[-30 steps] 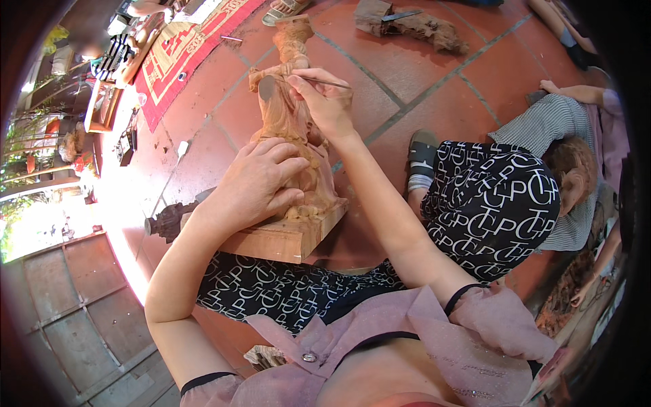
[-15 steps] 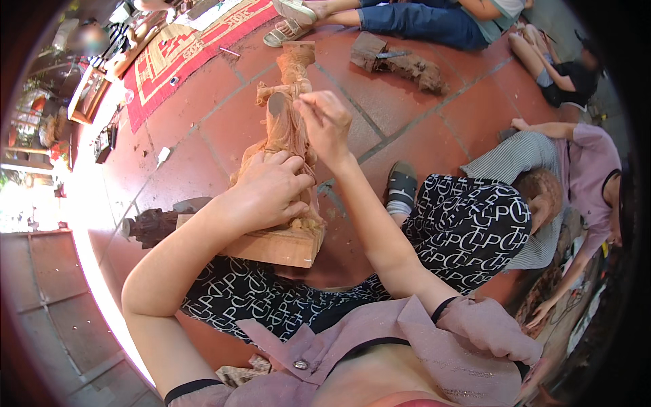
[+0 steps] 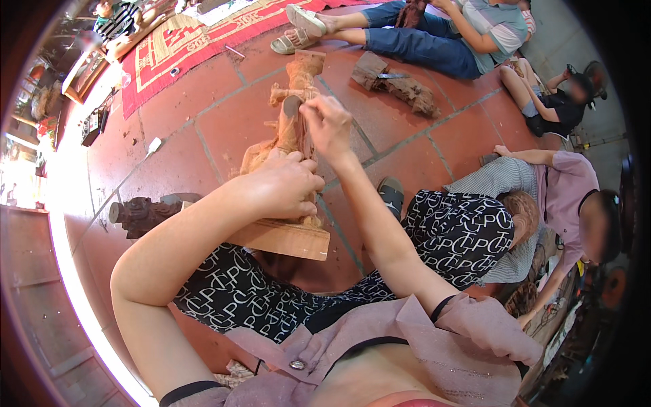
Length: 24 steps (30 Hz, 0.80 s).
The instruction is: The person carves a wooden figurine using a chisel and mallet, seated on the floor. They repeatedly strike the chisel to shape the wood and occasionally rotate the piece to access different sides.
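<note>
Much hidden in head view: lower part of carved wooden figure [image 3: 288, 133], upper centre, beneath left hand [image 3: 287, 184], curled round it. At right hand [image 3: 330, 127]: narrow pinch beside figure; cannot tell if holding anything. Behind left forearm [image 3: 193, 220]: part of dark carved piece [image 3: 144, 214], centre left. Counted: two hands, one figure, one wood chunk [image 3: 404, 89], upper right.

A wood carving [image 3: 287, 134], orange-brown and cut in relief, stretches away over the red tiled floor [image 3: 413, 161]. Its plain, pale block base [image 3: 298, 243] is at the near end, its squared, narrow top farthest. A flat grey oval [image 3: 292, 106] marks the upper part; its lower part is partly hidden.
</note>
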### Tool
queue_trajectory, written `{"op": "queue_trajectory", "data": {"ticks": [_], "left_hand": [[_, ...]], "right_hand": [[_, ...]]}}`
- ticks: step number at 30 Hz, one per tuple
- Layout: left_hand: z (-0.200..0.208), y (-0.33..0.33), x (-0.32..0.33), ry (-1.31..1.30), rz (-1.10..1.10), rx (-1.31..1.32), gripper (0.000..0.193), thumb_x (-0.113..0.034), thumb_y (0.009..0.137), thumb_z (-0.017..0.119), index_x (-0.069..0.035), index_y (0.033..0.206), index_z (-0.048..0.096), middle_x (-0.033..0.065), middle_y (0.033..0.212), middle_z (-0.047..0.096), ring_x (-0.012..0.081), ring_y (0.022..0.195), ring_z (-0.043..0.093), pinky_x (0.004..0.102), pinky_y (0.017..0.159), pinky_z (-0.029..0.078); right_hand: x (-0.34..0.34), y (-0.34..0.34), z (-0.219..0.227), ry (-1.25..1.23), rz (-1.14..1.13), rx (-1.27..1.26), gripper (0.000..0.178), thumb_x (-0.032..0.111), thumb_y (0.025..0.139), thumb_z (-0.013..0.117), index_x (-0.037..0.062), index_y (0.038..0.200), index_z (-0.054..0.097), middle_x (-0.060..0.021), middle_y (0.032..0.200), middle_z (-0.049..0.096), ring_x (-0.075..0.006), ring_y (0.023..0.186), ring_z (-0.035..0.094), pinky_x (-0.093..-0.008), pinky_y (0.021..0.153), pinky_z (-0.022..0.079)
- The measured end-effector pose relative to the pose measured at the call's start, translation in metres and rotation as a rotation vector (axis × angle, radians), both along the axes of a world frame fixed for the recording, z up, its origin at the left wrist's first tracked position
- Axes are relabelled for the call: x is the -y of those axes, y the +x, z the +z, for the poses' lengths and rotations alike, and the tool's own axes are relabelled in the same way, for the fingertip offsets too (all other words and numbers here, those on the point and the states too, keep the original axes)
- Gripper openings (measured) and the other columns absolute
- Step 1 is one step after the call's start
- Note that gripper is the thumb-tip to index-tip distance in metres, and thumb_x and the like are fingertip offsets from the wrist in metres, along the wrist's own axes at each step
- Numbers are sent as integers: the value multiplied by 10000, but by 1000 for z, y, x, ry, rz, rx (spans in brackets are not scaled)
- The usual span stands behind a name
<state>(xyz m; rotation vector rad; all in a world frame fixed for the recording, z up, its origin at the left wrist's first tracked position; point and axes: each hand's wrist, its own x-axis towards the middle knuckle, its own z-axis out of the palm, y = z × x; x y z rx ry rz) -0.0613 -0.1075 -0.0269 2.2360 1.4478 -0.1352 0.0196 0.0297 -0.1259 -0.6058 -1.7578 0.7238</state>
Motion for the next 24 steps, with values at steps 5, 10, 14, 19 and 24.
{"op": "queue_trajectory", "data": {"ticks": [5,10,14,19,24], "left_hand": [[3,-4,1,-32,-10,58,362,-319,777,646,-99,1064,650,63,1176,570,259,1168,453,439,969,347],[9,-1,-1,-58,17,52,372,-303,779,648,-90,1084,639,69,1187,563,262,1175,449,426,988,335],[3,-2,0,-52,-14,51,377,-292,783,647,-86,1099,630,76,1188,560,267,1178,449,422,994,328],[5,-4,0,-25,-9,72,377,-300,781,649,-89,1094,629,78,1167,564,271,1175,452,428,986,326],[4,-3,1,-13,-14,60,371,-299,779,651,-87,1082,624,93,1155,562,275,1172,455,434,982,325]], "right_hand": [[13,16,5,6,97,57,125,70,757,691,31,743,573,-111,679,573,-255,615,563,-344,555,438],[-3,10,4,10,3,12,124,71,758,690,30,740,574,-106,672,577,-253,616,568,-344,556,438],[11,12,0,36,36,50,121,73,763,688,32,741,576,-105,673,578,-250,609,565,-342,557,439],[2,12,8,-76,42,-2,117,90,767,681,42,749,575,-118,685,583,-291,626,566,-370,572,447],[13,10,-4,-32,10,80,106,113,745,690,46,754,607,-102,671,606,-225,586,567,-351,573,448]]}}
